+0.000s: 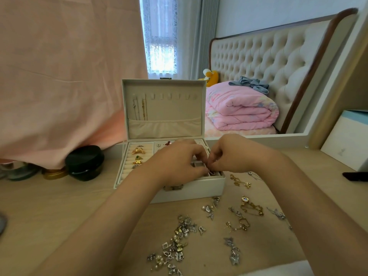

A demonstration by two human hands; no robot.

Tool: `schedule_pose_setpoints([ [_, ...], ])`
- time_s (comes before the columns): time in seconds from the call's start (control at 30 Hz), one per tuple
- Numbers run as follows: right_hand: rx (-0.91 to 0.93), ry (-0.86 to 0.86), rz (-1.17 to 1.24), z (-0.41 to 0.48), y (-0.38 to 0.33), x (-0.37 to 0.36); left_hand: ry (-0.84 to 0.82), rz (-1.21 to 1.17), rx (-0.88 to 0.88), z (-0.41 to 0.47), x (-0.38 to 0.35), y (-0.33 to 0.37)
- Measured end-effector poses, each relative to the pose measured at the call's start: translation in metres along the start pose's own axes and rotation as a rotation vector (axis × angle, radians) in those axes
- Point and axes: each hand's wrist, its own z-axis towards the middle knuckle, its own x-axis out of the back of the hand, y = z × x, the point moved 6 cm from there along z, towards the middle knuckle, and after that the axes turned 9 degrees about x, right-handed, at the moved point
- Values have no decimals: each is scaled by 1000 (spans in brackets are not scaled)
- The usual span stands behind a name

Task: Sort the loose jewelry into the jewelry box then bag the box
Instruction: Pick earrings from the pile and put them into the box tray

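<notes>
Black jar (84,162) far left, off-task; jewelry box (199,189) open beside it, lid upright for hanging necklaces (143,108), rings (137,153) slotted in left rolls; left hand (179,162) and right hand (232,156) meeting over right compartments, both pinching one small piece (211,172), likely steadying it before seating; loose jewelry (180,242) scattered on table (59,206) front-right of box, mostly unsorted; no bag visible

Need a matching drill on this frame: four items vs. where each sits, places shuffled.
Items
1 black jar
2 pink quilt
3 loose jewelry
4 necklaces

Places
a hanging inside the lid
b folded on the bed
c on the table, left of the jewelry box
d on the table, in front of the box

Pairs: 1-c, 2-b, 3-d, 4-a
</notes>
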Motion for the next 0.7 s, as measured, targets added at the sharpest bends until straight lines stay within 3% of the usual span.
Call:
schedule_pose_setpoints([
  [0.1, 3, 44, -119, 2, -5, -2, 1, 12, 14, 1, -1, -1],
  [0.47, 2, 51, 56, -12, -4, 6, -14, 78, 15, -1, -2, 3],
  [0.6, 17, 128, 139, -31, -4, 20, 49, 73, 35, -6, 5, 9],
  [0.7, 40, 79, 149, -52, -5, 22, 108, 1, 22, -13, 11, 22],
])
